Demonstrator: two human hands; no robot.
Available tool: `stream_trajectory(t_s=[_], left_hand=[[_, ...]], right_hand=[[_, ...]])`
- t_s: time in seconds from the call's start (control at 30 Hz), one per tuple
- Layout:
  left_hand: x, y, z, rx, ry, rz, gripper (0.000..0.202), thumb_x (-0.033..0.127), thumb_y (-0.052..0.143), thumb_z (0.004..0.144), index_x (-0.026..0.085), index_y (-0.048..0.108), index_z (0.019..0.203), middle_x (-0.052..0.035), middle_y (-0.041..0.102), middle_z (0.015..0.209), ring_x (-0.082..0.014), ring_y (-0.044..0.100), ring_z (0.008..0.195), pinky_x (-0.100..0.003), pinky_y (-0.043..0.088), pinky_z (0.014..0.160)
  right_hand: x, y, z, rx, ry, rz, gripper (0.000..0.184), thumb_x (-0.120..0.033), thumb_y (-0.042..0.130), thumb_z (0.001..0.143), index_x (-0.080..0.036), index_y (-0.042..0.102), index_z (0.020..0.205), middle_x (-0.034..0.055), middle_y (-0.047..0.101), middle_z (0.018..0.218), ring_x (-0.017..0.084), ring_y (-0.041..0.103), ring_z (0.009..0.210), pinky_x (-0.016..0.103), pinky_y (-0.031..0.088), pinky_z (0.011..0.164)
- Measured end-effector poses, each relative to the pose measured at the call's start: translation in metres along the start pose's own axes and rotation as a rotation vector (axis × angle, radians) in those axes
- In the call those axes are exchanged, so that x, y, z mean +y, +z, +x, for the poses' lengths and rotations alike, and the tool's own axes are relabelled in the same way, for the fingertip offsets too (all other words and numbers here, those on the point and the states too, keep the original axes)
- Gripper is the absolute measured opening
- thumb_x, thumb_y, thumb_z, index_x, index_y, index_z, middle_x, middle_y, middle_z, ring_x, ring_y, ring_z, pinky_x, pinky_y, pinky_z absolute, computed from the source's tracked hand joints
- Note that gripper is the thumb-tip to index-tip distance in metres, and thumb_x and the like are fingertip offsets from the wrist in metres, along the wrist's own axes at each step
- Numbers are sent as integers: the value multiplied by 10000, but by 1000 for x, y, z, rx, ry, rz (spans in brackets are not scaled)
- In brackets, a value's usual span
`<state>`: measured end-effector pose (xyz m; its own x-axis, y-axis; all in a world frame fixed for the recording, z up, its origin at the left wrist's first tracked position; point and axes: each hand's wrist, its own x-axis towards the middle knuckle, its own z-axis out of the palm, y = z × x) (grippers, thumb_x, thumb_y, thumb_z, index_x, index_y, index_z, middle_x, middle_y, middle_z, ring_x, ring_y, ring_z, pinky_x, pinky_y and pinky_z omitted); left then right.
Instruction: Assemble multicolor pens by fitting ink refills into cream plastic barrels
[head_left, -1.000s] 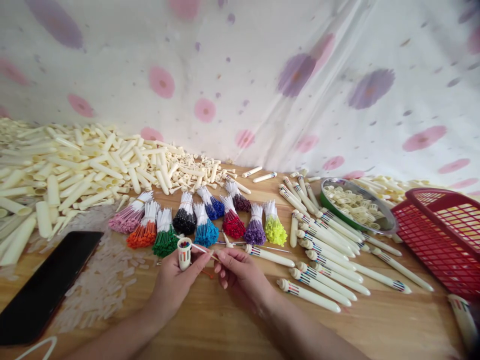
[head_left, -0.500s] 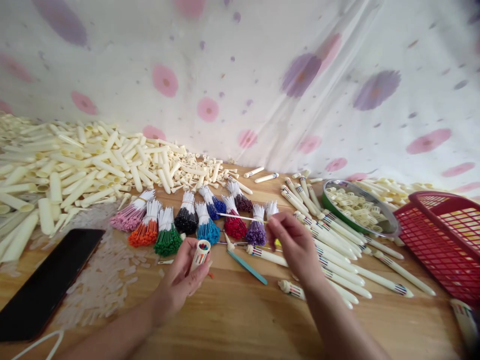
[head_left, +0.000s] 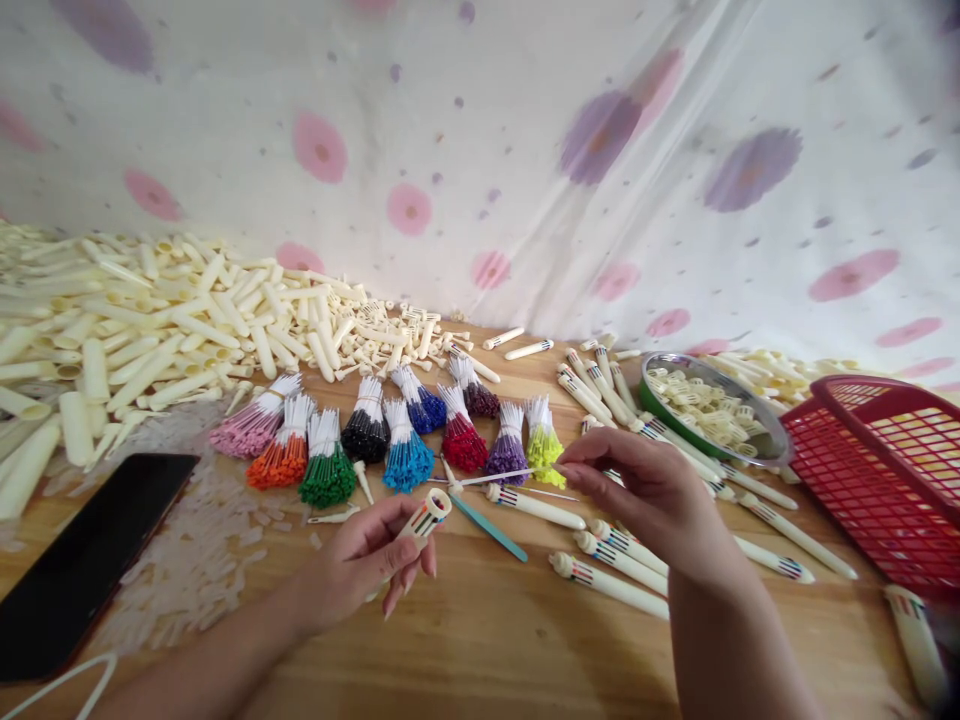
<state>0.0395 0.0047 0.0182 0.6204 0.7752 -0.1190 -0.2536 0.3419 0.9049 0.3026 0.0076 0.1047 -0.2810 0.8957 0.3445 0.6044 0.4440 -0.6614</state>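
"Counter (head_left: pixel 487 650) first: what is it like?"

"Pale wood, the grain running side to side, a soft shadow below the right grip (head_left: pixel 641 490)."

"And the room behind?"

"A white curtain (head_left: pixel 240 100), printed with pink and purple flowers, hangs creased along the far edge. A heap of cream tubes (head_left: pixel 142 325) fills the far left corner. Toward the near left corner lies a dark phone (head_left: pixel 94 560), with clear little pieces (head_left: pixel 180 575) scattered beside it."

"Toward the right edge?"

"A red basket (head_left: pixel 840 445), and next to it a round bowl (head_left: pixel 780 446) of cream parts. Striped pens (head_left: pixel 619 590) lie loosely between there and the middle."

"What about the hands?"

"The left grip (head_left: pixel 371 555) is wrapped around a short cream barrel (head_left: pixel 420 522) with coloured slots, tilted, raised above the counter left of the middle. The right grip pinches a thin white stick (head_left: pixel 510 476) by one end, the other pointing toward the left edge."

"Beyond them?"

"Ten bundles of colour-tipped sticks (head_left: pixel 463 445), coloured ends toward the near edge."
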Motion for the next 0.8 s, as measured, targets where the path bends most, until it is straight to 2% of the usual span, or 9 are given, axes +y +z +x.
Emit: stream_trajectory(t_s=[0.2,0.3,0.37,0.4,0.53,0.63,0.7,0.8], left_hand=[[3,2,1,-8,-23,13,294,417,667,715,182,568,861,-8,616,666,-37,461,368,-129,367,305],[2,2,1,15,-21,48,316,439,667,703,182,548,845,1,605,668,-43,453,372,-144,370,312],[0,0,0,68,7,117,278,387,695,692,188,546,817,13,602,676,-62,498,448,-156,416,383],[-3,-1,-1,104,34,162,254,341,715,681,191,549,800,19,602,681,-74,526,508,-164,442,440],[-11,-9,0,228,233,326,218,203,751,635,196,581,772,16,609,749,-120,578,701,-213,476,641],[-13,-12,1,242,341,431,168,175,724,659,195,612,782,-5,610,787,-143,583,734,-231,472,657],[-11,-11,2,219,373,470,129,149,699,683,197,617,769,-4,603,767,-141,580,719,-226,468,639],[-9,-8,3,195,413,415,152,110,686,689,211,606,771,11,593,754,-126,580,690,-216,474,617]], right_hand=[[4,2,-1,26,63,97,126,-292,591,815,-177,593,766,4,568,618,91,480,527,215,372,465],[3,13,1,179,165,320,156,-335,534,856,-196,507,791,7,604,658,93,505,524,210,396,462],[-4,27,3,283,215,529,187,-358,455,898,-217,409,783,9,632,693,97,519,517,210,409,453],[-9,34,3,295,230,622,201,-362,420,913,-225,365,776,9,643,704,97,515,501,209,406,439],[-34,65,-5,155,233,800,181,-334,286,961,-236,305,810,9,662,756,79,473,450,200,374,421],[-44,83,-18,71,187,713,158,-318,238,971,-237,309,856,25,654,793,82,457,481,207,381,453],[-43,91,-26,54,143,568,138,-312,241,969,-233,324,893,37,641,795,92,459,508,216,395,476],[-38,95,-33,62,58,285,108,-280,273,960,-220,361,940,61,620,825,104,490,549,227,417,510]])
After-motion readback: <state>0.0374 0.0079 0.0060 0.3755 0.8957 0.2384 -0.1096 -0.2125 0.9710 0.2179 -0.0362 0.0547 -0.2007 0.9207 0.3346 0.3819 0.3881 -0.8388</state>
